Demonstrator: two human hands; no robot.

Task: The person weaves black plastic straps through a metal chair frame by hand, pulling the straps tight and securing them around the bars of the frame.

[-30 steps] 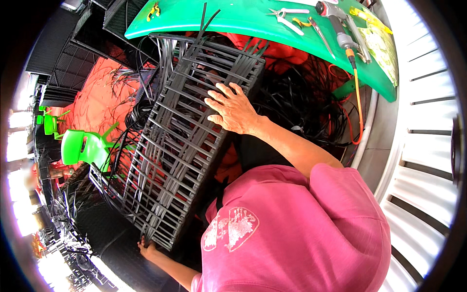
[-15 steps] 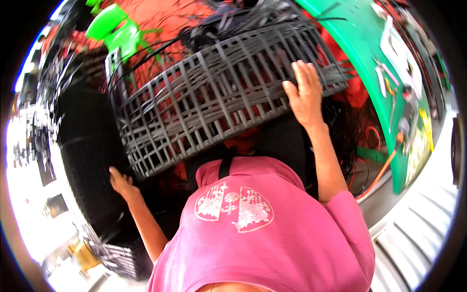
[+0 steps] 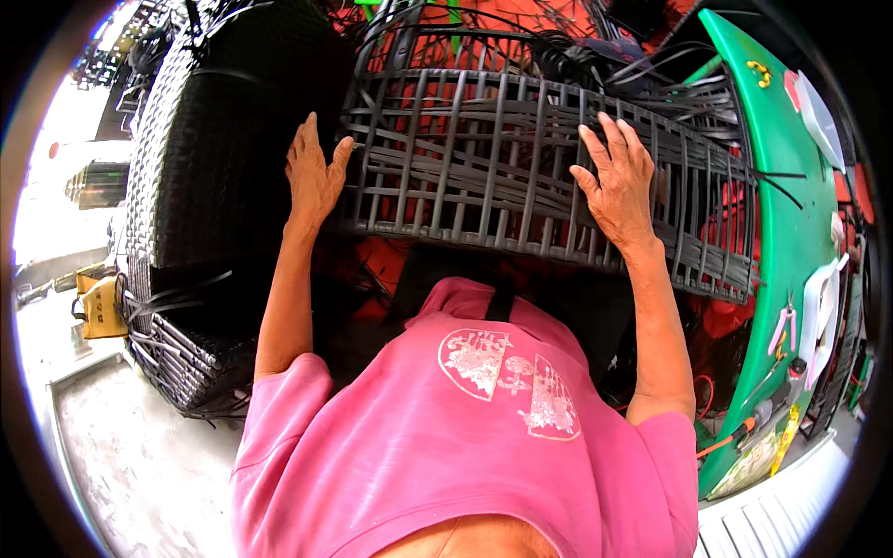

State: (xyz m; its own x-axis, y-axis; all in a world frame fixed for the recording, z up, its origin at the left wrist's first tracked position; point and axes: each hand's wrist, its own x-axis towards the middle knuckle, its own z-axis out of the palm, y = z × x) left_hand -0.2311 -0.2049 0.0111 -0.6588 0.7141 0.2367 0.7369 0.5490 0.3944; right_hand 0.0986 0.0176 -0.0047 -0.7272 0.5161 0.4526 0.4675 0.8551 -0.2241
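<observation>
A dark grey lattice [image 3: 474, 158] of bars and flat plastic strips, like a part-woven wicker furniture piece, lies across in front of me. My right hand [image 3: 619, 186] is over its middle right part, fingers spread; whether the fingertips touch the bars I cannot tell. At the lattice's left end, my left hand [image 3: 316, 177] is raised with thumb and fingers apart, holding nothing. Behind that hand, on the left, stands a tall black woven wicker piece [image 3: 200, 158]. Loose strip ends [image 3: 191, 302] stick out from its lower part.
To the right is a green table [image 3: 744, 409] bearing pink-handled snips [image 3: 783, 330], a tool with an orange cord [image 3: 763, 414] and a white tray [image 3: 820, 302]. Loose black strips [image 3: 679, 84] are heaped beyond the lattice over a red floor. A yellow container [image 3: 100, 305] stands at far left.
The lattice has gone from slanting to nearly level in view as my head turned. My left hand has risen from low beside the black piece to the lattice's left end. My right hand stays over the lattice.
</observation>
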